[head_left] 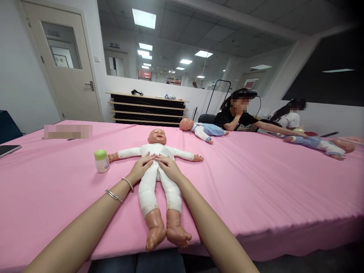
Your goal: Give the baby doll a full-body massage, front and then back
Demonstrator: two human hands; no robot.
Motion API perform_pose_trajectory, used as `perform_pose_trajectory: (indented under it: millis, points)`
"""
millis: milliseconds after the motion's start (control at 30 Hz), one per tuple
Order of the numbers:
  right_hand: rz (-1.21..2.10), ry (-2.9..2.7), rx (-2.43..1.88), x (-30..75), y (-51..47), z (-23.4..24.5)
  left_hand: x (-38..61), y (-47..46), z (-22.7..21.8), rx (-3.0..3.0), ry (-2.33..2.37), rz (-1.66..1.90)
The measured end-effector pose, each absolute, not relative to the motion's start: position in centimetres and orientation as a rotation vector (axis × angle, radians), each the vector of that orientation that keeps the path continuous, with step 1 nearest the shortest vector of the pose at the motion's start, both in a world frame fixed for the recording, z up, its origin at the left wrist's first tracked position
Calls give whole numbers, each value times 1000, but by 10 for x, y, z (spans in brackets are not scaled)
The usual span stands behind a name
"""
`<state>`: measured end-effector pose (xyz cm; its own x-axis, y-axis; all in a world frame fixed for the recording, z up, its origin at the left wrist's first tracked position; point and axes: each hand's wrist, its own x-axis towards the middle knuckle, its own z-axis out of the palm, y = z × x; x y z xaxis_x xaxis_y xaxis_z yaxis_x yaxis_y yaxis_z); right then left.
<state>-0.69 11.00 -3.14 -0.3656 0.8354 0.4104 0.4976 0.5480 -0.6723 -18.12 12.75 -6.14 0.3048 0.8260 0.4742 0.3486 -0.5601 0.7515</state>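
A baby doll in a white suit lies on its back on the pink table, arms spread, feet toward me. My left hand rests flat on the doll's belly, fingers stretched out. My right hand lies flat beside it on the belly, fingertips nearly meeting the left. Neither hand holds anything. Two bracelets circle my left wrist. A small white bottle with a green cap stands left of the doll's arm.
A second doll in blue lies farther back. Two other people sit at the far right, one reaching to a third doll. A tablet lies at the left edge. Shelves and a door stand behind.
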Motion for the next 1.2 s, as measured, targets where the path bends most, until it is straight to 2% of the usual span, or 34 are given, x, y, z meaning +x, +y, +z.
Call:
perform_pose_trajectory:
  millis: [167,1200]
  points:
    - [544,-1970,-1243,-5,119,-40,-182,132,-66,2059,1122,1163]
    - [572,-1928,-1261,-5,122,-42,-183,132,-66,2048,1119,1178]
